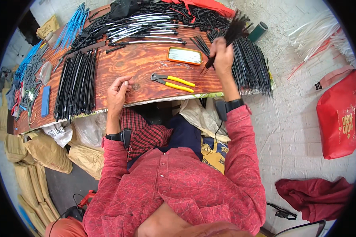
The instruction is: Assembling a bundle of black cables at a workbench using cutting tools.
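My right hand (221, 55) is closed round a bundle of thin black strands (236, 31), raised over the right part of the wooden table (138, 65). The strands fan out above the fist, and a short end sticks out below it. Beneath and beside that hand lies a broad pile of long black strands (247, 67). My left hand (118, 91) rests at the table's near edge, its fingers loosely bent and nothing visible in them. Between the hands are end-cutting pliers (173, 82) with yellow handles and an orange-rimmed tin (184, 55) holding thin pale pieces.
A row of black rods (77, 85) lies left of my left hand. White and black rods (144, 27) are heaped at the back, beside blue ones (72, 25). A dark green cylinder (258, 31) stands at the far right. Sacks (49, 152) fill the floor at left; a red bag (338, 118) stands right.
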Action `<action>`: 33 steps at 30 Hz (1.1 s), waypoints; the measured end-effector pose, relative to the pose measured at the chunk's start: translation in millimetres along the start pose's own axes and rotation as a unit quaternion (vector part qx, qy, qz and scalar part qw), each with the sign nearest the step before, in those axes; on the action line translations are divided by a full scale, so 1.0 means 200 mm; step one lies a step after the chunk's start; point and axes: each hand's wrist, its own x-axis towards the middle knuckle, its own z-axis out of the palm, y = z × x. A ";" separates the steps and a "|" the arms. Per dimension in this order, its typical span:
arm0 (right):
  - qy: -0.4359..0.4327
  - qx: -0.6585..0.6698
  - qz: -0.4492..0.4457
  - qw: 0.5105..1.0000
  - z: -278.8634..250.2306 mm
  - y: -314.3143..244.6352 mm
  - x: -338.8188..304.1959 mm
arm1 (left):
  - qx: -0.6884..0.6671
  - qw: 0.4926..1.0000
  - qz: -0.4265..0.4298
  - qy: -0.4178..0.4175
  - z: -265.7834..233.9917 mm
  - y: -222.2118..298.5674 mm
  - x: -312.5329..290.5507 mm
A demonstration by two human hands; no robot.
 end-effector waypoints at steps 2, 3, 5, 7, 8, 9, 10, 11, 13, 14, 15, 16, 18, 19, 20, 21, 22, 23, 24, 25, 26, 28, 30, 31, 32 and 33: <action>-0.035 -0.016 0.041 0.998 -0.04 0.18 -0.12 | -0.004 1.000 -0.005 -0.005 0.00 -0.01 0.01; -0.053 0.011 0.068 0.996 -0.04 0.18 -0.15 | -0.009 1.000 -0.010 -0.009 0.00 -0.02 0.01; -0.087 0.004 0.093 0.992 0.00 0.12 -0.19 | -0.037 0.999 -0.003 -0.011 -0.02 -0.02 0.03; -0.129 -0.058 0.134 0.981 0.13 -0.06 -0.29 | -0.085 0.996 0.014 -0.007 -0.02 0.01 0.02; -0.184 -0.004 0.170 0.968 0.15 -0.07 -0.34 | -0.117 0.992 0.001 -0.045 0.07 0.11 0.01; -0.233 -0.027 0.135 0.963 0.22 -0.10 -0.41 | -0.190 0.979 -0.009 -0.066 0.16 0.21 -0.02; -0.268 0.007 0.085 0.960 0.29 -0.02 -0.51 | -0.265 0.960 -0.022 -0.089 0.28 0.29 -0.07; -0.353 0.035 0.288 0.889 0.36 -0.14 -0.59 | -0.338 0.935 -0.035 -0.103 0.34 0.34 -0.12; -0.513 0.109 0.353 0.775 0.46 -0.14 -0.73 | -0.362 0.923 -0.049 -0.122 0.34 0.32 -0.13; -0.492 0.137 0.370 0.776 0.50 -0.11 -0.79 | -0.384 0.914 -0.018 -0.131 0.29 0.26 -0.12; -0.463 0.164 0.393 0.777 0.52 -0.09 -0.86 | -0.407 0.902 0.005 -0.143 0.25 0.19 -0.12; -0.446 0.175 0.403 0.780 0.51 -0.06 -0.89 | -0.377 0.921 -0.002 -0.099 0.24 0.23 -0.12; -0.397 0.149 0.434 0.795 0.47 -0.07 -0.91 | -0.324 0.945 0.002 -0.041 0.19 0.25 -0.08; -0.380 0.169 0.491 0.766 0.42 -0.01 -0.92 | -0.303 0.952 0.019 -0.029 0.14 0.23 -0.05; -0.353 0.167 0.513 0.765 0.41 -0.03 -0.92 | -0.299 0.954 0.026 -0.016 0.11 0.24 -0.04; -0.329 0.160 0.530 0.765 0.41 -0.06 -0.91 | -0.297 0.954 0.040 -0.003 0.10 0.25 -0.03; -0.327 0.155 0.532 0.766 0.43 -0.05 -0.93 | -0.277 0.960 0.040 0.023 0.08 0.23 -0.03; -0.321 0.144 0.530 0.771 0.43 -0.05 -0.94 | -0.261 0.964 0.045 0.031 0.07 0.21 -0.01; -0.314 0.133 0.528 0.777 0.43 -0.03 -0.95 | -0.245 0.968 0.050 0.038 0.07 0.19 0.00; -0.348 0.123 0.502 0.782 0.43 -0.01 -0.97 | -0.229 0.971 0.054 0.044 0.07 0.16 0.01; -0.377 0.113 0.476 0.787 0.42 0.00 -1.00 | -0.206 0.976 0.051 0.055 0.07 0.14 0.02; -0.414 0.100 0.461 0.779 0.41 0.03 -1.02 | -0.185 0.980 0.044 0.060 0.08 0.09 0.04; -0.419 0.098 0.455 0.780 0.39 0.03 -1.02 | -0.152 0.986 0.039 0.064 0.10 0.09 0.04; -0.421 0.097 0.452 0.781 0.39 0.03 -1.02 | -0.106 0.992 0.031 0.059 0.10 0.10 0.05; -0.415 0.108 0.437 0.790 0.40 -0.01 -1.02 | -0.059 0.996 0.024 0.059 0.08 0.12 0.05; -0.411 0.142 0.446 0.782 0.39 -0.07 -1.00 | -0.013 0.998 0.016 0.057 0.06 0.12 0.06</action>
